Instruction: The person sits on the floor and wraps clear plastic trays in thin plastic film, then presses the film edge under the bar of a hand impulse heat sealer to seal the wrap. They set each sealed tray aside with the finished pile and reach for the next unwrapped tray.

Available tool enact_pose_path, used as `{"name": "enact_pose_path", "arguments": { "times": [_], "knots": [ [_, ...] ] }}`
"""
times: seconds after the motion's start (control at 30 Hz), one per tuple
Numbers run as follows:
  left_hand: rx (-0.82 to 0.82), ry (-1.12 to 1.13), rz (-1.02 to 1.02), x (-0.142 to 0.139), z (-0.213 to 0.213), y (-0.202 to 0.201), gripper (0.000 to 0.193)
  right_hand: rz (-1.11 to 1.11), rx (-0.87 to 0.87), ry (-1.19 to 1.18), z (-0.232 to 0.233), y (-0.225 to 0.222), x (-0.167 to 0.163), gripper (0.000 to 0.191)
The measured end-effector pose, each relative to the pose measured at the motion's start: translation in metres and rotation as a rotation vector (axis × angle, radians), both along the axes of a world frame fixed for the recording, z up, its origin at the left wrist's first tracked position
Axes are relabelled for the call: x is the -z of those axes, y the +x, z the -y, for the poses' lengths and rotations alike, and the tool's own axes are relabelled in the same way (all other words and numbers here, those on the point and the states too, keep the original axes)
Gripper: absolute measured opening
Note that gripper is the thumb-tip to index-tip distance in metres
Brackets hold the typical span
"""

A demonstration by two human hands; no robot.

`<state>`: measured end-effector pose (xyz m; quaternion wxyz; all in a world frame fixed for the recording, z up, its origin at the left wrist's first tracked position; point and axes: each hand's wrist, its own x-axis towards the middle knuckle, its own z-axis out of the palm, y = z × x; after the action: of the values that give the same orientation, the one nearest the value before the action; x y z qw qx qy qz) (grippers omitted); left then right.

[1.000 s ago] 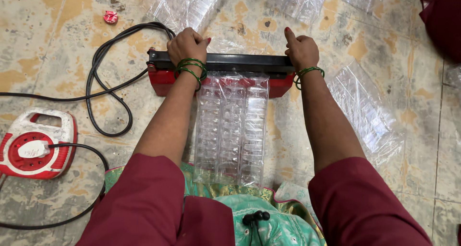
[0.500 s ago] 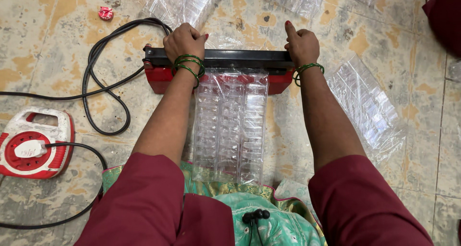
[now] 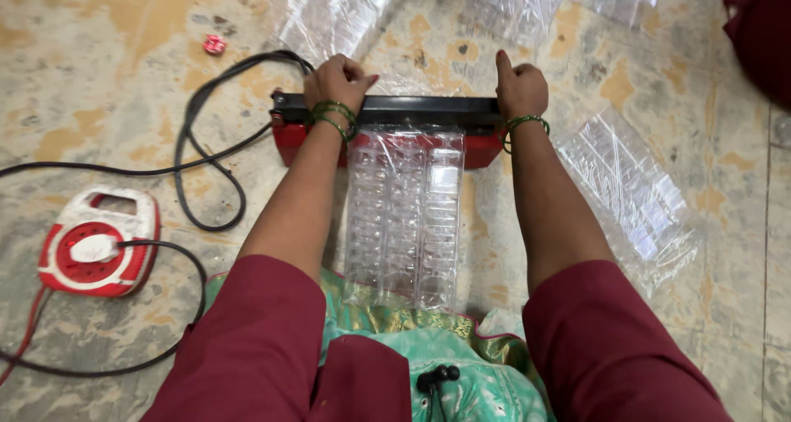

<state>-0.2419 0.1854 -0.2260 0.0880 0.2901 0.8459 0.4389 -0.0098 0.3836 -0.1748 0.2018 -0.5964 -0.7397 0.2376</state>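
Down on the stained stone floor, a red heat sealer [image 3: 486, 152] with a black press bar [image 3: 412, 109] is sitting across the middle of the scene, and both hands are pressing down on that bar. Left hand [image 3: 336, 82] is resting on the bar's left end with the fingers curled over the far edge, pretty much closed around it, green bangles on the wrist. Right hand [image 3: 521, 86] is sitting on the right end in a loose fist, knuckles down, the index finger poking up and away. A clear plastic pack of blister trays [image 3: 404, 216] is lying lengthwise between the two forearms, its far end tucked under the bar and its near end reaching the green cloth [image 3: 461, 364] over the person's lap. More clear plastic packs are lying around: one just right of the right forearm [image 3: 630, 195], a few at the far edge [image 3: 338, 14]. A black cable [image 3: 206, 154] is looping out from the sealer's left end, and further left a red and white cord reel [image 3: 99, 241] is sitting on the floor with a plug in it. Little red cap [image 3: 214, 44] is lying at far left, well apart from everything.
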Motion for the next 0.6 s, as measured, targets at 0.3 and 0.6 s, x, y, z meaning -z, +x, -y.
{"name": "enact_pose_path", "arguments": {
  "times": [0.3,0.6],
  "knots": [
    [-0.046,0.197,0.167,0.063,0.149,0.11,0.106,-0.398,0.121,0.329,0.048,0.01,-0.032,0.059],
    [0.422,0.011,0.901,0.067,0.158,0.129,0.096,-0.465,-0.233,-0.731,0.209,0.163,0.074,0.065]
  ]
}}
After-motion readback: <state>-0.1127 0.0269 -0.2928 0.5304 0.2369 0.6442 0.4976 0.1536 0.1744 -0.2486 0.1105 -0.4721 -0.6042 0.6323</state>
